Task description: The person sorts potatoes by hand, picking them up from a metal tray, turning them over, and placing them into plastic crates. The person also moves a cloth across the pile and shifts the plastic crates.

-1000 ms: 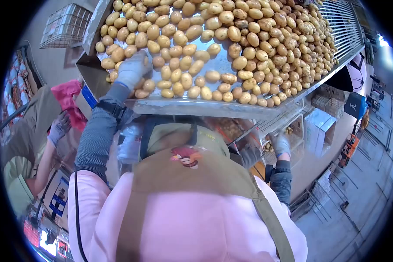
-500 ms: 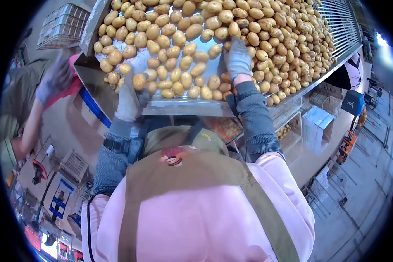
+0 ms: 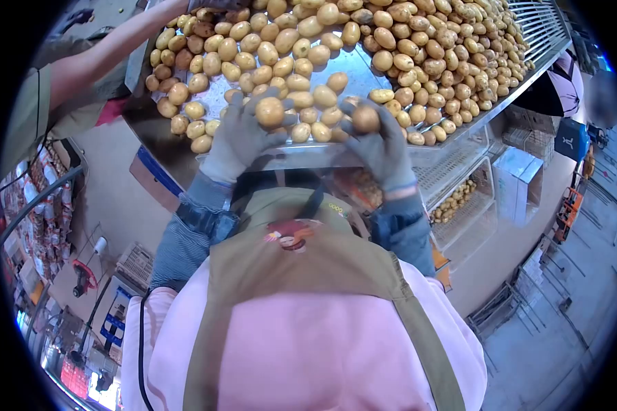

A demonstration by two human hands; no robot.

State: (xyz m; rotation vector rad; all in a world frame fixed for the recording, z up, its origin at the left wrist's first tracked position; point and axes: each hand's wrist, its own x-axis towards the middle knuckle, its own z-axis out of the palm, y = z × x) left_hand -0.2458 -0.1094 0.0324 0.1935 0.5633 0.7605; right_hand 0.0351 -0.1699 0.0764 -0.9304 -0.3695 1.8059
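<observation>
Fingers of the gloved left hand (image 3: 232, 145) are bent about one potato, the left potato (image 3: 269, 113), with the thumb near its lower edge; those of the gloved right hand (image 3: 385, 154) are closed round another, the right potato (image 3: 365, 119), which sits between thumb and fingertips. Both hands are above the near edge of the metal tabletop (image 3: 349, 68), side by side and apart, with a few loose potatoes showing between them. The left potato looks almost round from above, so which way its long axis runs cannot be told. The right potato also shows a rounded outline, slightly blurred, and its long axis is just as unclear. Just beyond the right hand, a yellow potato (image 3: 380, 95) lies with its long axis running left to right. Farther off, another oval potato (image 3: 350, 33) points away from the person, its long axis running near to far. On the right, the potato heap (image 3: 452, 58) lies thick, its long axes turned every way, reaching towards metal slats (image 3: 538, 20). At the far left, a co-worker's bare forearm (image 3: 116, 38) stretches over the tabletop's corner.
</observation>
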